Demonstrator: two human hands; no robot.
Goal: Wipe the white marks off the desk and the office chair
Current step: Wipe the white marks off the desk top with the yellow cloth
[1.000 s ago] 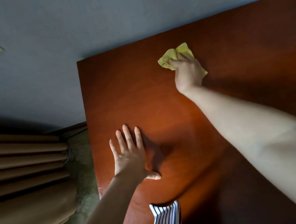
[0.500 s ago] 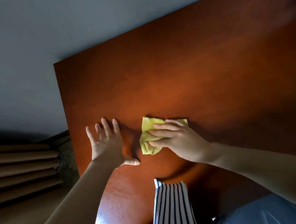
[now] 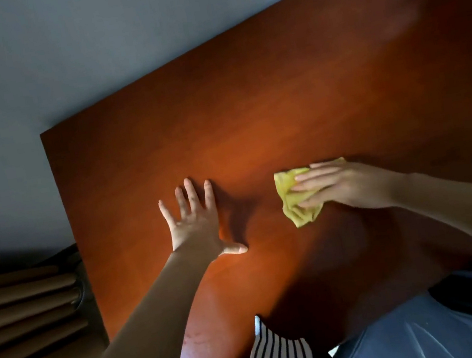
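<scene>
left hand lies flat on the reddish desk, fingers spread, holding nothing. right hand presses a crumpled yellow cloth down with straight fingers, just right of the left hand, mid-desk.

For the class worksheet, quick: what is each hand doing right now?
Left hand: open, flat on the desk.
Right hand: open, straight fingers pressing the cloth.
</scene>
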